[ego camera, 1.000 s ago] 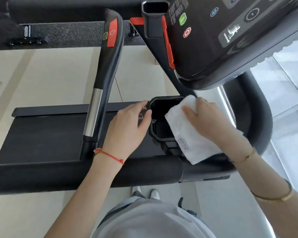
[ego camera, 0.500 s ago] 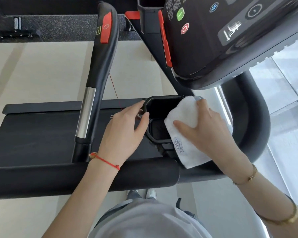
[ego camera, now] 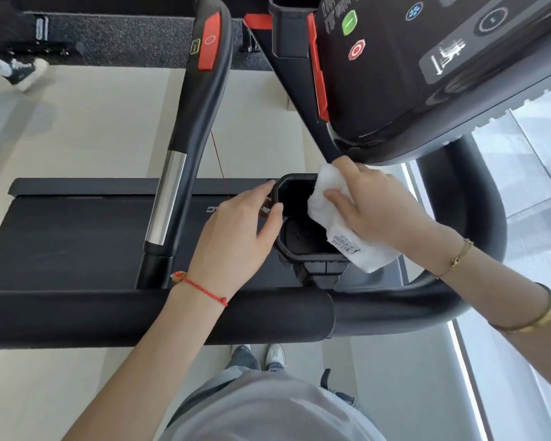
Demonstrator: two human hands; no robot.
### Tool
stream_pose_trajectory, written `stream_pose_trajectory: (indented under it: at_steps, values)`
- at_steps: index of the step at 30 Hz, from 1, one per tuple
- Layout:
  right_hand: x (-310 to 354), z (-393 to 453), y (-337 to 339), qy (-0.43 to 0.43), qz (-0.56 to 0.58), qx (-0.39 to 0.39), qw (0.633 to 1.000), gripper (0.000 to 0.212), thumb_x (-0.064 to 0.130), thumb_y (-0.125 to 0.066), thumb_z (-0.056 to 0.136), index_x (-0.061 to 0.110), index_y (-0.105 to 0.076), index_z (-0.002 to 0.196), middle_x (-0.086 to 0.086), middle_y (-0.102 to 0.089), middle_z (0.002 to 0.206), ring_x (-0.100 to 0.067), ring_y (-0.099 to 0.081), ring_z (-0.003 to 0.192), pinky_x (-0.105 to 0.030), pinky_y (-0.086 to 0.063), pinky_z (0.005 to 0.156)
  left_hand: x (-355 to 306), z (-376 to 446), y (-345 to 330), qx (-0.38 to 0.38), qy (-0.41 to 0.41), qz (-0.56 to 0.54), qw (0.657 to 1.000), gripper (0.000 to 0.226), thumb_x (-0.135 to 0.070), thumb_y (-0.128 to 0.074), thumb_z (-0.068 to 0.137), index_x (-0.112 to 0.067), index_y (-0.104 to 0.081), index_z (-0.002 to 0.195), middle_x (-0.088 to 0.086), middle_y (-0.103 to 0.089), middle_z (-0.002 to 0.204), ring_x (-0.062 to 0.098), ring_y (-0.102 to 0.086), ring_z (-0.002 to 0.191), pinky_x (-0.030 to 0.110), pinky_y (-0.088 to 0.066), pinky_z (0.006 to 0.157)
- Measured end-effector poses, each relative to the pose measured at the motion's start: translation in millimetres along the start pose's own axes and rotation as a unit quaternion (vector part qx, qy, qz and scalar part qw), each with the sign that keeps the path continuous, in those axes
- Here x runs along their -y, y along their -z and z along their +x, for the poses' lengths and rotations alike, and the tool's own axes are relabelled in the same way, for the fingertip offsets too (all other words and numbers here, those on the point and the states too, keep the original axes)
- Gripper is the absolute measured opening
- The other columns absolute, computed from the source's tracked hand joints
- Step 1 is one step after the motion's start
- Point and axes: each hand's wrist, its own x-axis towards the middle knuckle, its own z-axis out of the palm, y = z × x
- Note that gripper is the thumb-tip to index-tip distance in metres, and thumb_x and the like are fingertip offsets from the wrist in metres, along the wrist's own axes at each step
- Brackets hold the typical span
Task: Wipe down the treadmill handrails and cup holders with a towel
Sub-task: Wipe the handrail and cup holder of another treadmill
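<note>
A black cup holder (ego camera: 309, 256) hangs off the treadmill between the front padded handrail (ego camera: 140, 316) and the console. My left hand (ego camera: 236, 230) grips its left rim, thumb and fingers curled on the edge. My right hand (ego camera: 376, 205) holds a folded white towel (ego camera: 334, 224) against the holder's right rim, part of the towel draped inside and over the wall. An inner handrail (ego camera: 198, 128) with a chrome section and a red button rises to the left.
The console (ego camera: 427, 58) with green and red buttons overhangs the holder at upper right. The curved right handrail (ego camera: 477, 218) loops behind my right wrist. The treadmill belt (ego camera: 61, 237) lies below. Another person's shoes (ego camera: 23, 70) stand on the floor at upper left.
My right hand has slid the towel along the right rim toward the far corner of the cup holder. My left hand has kept its hold on the left rim.
</note>
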Motion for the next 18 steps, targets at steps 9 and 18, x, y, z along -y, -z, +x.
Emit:
stream_pose_trajectory:
  at_steps: [9,18]
  values:
    - [7.0,18.7,-1.7,0.112,-0.160,-0.035,0.980,0.043,0.046,-0.039,0.097,0.008,-0.054,0.107,-0.007,-0.063,0.084,-0.033,-0.061,0.060,-0.029,-0.024,0.048,-3.0,0.0,1.0,0.009,0.004,0.004,1.000,0.050,-0.041,-0.038,0.096,-0.022,-0.054,0.140,-0.004,-0.068,0.107,0.018,-0.065,0.100,0.042,-0.054,0.084]
    - [8.4,22.4,-8.7,0.142,-0.168,-0.068,0.973,0.047,0.051,-0.029,0.095,0.014,-0.057,0.099,0.001,-0.060,0.074,-0.021,-0.057,0.058,-0.026,-0.020,0.044,-6.1,-0.6,0.7,-0.011,0.003,-0.001,1.000,0.035,-0.030,-0.049,0.098,-0.022,-0.060,0.131,-0.002,-0.069,0.099,0.017,-0.065,0.093,0.045,-0.056,0.079]
